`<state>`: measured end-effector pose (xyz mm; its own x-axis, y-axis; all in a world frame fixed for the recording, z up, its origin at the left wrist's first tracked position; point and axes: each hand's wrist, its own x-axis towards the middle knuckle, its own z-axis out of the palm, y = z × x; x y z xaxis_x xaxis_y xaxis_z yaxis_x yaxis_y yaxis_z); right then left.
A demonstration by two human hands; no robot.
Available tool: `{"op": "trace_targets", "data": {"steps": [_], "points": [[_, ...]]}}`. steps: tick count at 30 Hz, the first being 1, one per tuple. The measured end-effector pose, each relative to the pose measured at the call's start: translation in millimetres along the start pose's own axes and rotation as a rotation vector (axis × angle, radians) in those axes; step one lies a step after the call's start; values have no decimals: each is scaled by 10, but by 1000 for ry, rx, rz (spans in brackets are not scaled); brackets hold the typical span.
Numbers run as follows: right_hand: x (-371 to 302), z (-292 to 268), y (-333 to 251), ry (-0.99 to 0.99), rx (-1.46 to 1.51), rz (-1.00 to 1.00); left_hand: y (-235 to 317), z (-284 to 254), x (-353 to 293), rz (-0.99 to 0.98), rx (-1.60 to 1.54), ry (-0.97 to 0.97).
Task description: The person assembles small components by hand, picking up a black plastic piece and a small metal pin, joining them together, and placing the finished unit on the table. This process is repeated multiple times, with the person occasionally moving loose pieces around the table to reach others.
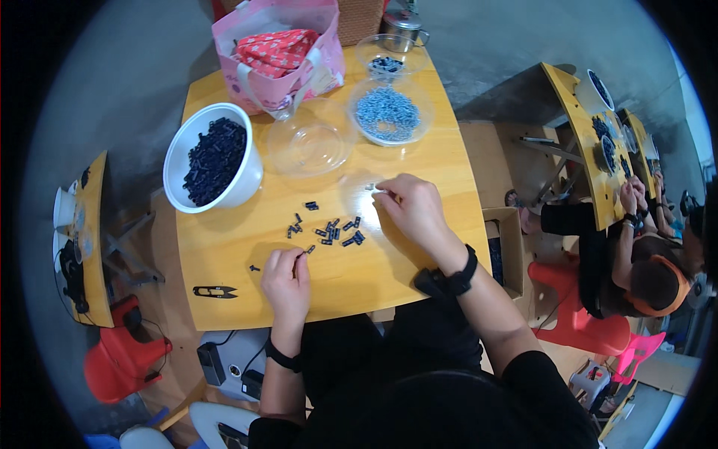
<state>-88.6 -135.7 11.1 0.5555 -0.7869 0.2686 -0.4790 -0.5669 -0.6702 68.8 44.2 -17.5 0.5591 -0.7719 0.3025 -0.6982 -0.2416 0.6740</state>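
My left hand [286, 283] is closed in a pinch low on the wooden table [247, 295], with a small black plastic piece [310, 249] at its fingertips. Farther right, my right hand [415, 209] reaches over the table with thumb and forefinger together beside tiny silvery bits [370, 187]. What lies between those fingers is too small to make out. Several loose black plastic pieces [329, 232] are scattered between my hands. A pair of black thread snips [215, 292] lies left of my left hand.
A white tub of black pieces [250, 161] stands at left, beside an empty clear bowl [310, 142]. A bowl of small silvery parts [389, 116], another clear bowl [366, 51], a pink bag [224, 37] and a metal mug [402, 28] stand behind. People work at tables on the right.
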Motion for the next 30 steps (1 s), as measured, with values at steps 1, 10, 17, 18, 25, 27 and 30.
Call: {"op": "trace_targets", "data": {"steps": [1, 10, 17, 18, 25, 27, 30], "points": [[76, 81, -23, 12, -88, -71, -9, -15, 6, -9, -42, -7], [163, 323, -17, -61, -220, -69, -49, -80, -14, -57, -126, -39], [-63, -12, -130, -173, 697, 301, -70, -67, 8, -8, -170, 7], [-189, -82, -88, -169, 702, 302, -54, -82, 1, -3, -166, 4], [-998, -294, 92, -132, 1115, 605, 309, 14, -13, 160, -113, -1], [-1024, -297, 72, -154, 1163, 632, 478, 131, 51, 218, -43, -72], [-1004, -333, 29, -152, 1220, 641, 553, 261, 115, 220, 104, -177]]}}
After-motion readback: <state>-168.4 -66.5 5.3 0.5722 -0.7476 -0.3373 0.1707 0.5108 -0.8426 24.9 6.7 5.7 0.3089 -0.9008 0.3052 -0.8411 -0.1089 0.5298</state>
